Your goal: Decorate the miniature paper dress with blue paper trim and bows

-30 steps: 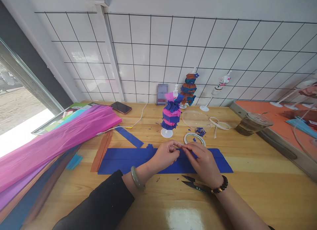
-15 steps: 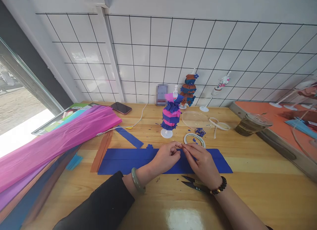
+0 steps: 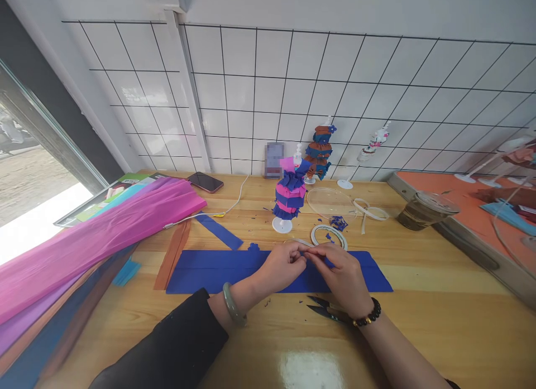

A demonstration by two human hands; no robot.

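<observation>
My left hand [image 3: 283,265] and my right hand [image 3: 342,274] meet fingertip to fingertip above a long blue crepe paper strip [image 3: 218,272]. Both are closed in a pinch. A thin pale strip [image 3: 300,242] shows just behind the fingertips; the fingers hide most of it. Right behind my right hand lies a roll of white tape [image 3: 315,233]. Black-bladed scissors [image 3: 324,311] rest on the table under my right wrist, their handles partly covered. A small blue paper flower [image 3: 253,247] sits at the far edge of the blue strip.
Beyond my hands stands a doll form [image 3: 288,196] in ruffled pink and blue paper. A brown and teal one [image 3: 319,152] is by the wall. Crepe paper [image 3: 138,221] is piled left, near a phone [image 3: 206,182]. A lidded cup [image 3: 427,210] stands right.
My right hand's fingers have shifted slightly and bunched closer at the pinch. More of the pale strip shows behind the fingertips. Everything on the table stays put.
</observation>
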